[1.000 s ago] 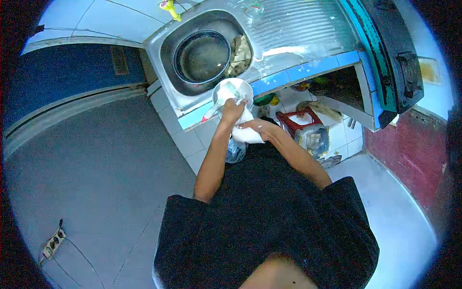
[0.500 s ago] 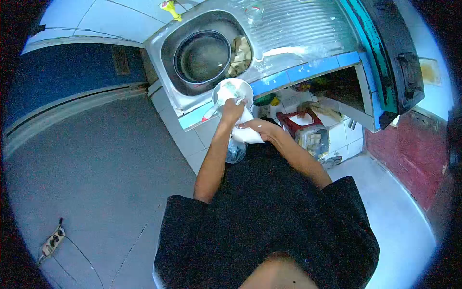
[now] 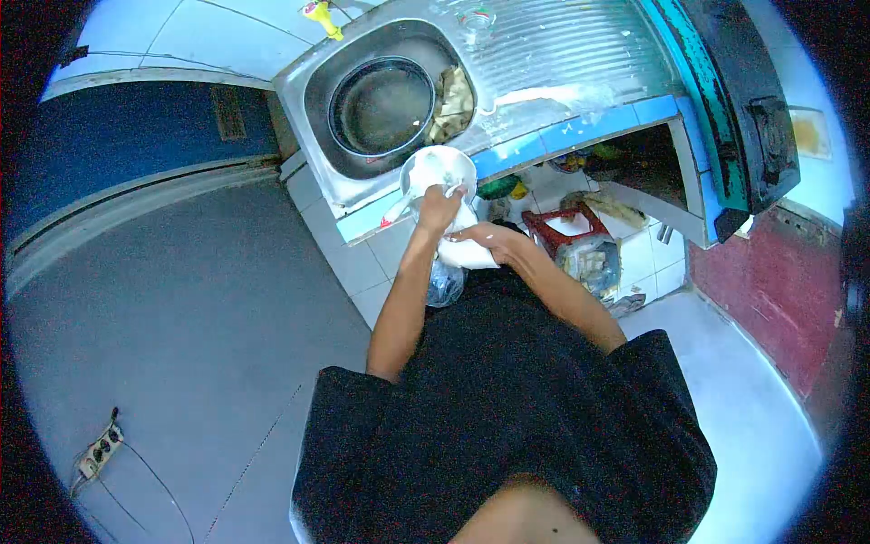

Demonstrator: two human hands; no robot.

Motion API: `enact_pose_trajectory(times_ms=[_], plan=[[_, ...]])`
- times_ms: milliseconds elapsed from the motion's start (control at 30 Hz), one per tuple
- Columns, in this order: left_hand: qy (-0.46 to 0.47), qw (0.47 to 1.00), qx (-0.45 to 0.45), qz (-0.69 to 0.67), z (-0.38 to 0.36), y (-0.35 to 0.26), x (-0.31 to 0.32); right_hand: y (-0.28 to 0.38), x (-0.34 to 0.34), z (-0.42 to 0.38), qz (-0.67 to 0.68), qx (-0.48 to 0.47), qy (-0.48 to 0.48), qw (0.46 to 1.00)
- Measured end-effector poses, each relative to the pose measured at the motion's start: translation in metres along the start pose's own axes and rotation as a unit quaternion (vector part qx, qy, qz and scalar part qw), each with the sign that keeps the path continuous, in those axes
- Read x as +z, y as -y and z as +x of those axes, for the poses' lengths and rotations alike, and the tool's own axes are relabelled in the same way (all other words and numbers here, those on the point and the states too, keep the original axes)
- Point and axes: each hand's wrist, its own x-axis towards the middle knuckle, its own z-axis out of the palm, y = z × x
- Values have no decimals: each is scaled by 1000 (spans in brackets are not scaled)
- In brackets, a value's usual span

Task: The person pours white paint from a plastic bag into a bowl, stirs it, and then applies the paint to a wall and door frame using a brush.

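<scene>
At the sink's near edge, a white bowl (image 3: pixel 460 167) holds something white. My left hand (image 3: pixel 439 208) is right at the bowl's near side, its fingers closed on the upper part of a soft white bag (image 3: pixel 468 255). My right hand (image 3: pixel 492 239) grips the same bag lower down, to the right, with white smears on the skin. The bag sags between the hands toward my black shirt. Below my left wrist hangs a clear plastic bag (image 3: pixel 444 285). A white piece with a red tip (image 3: pixel 391 218) sticks out left of the bowl.
A dark round pan (image 3: pixel 382 145) stands in the steel sink (image 3: pixel 317 100), beside a crumpled beige cloth (image 3: pixel 453 102). A ribbed drainboard (image 3: pixel 562 45) with white smears extends right. Below are a red stool (image 3: pixel 542 228) and a clear container (image 3: pixel 591 263). A power strip (image 3: pixel 101 451) lies on the floor.
</scene>
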Motion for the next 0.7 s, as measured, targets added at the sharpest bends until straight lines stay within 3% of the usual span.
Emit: enact_pose_trajectory(times_ms=[133, 233, 333, 533, 700], plan=[[-61, 996, 42, 52, -10, -9, -1, 2, 4, -4, 2, -5, 11, 1000], [-44, 996, 73, 6, -3, -1, 2, 3, 6, -7, 19, 1, 9, 1000], [-33, 999, 22, -1, -15, -19, -6, 0, 4, -4, 7, -11, 9, 1000], [-57, 996, 67, 28, -10, -9, -3, -3, 3, 1, 11, -13, 15, 1000], [-11, 999, 29, -39, 0, 6, 1, -4, 1, 4, -9, -9, 16, 1000]])
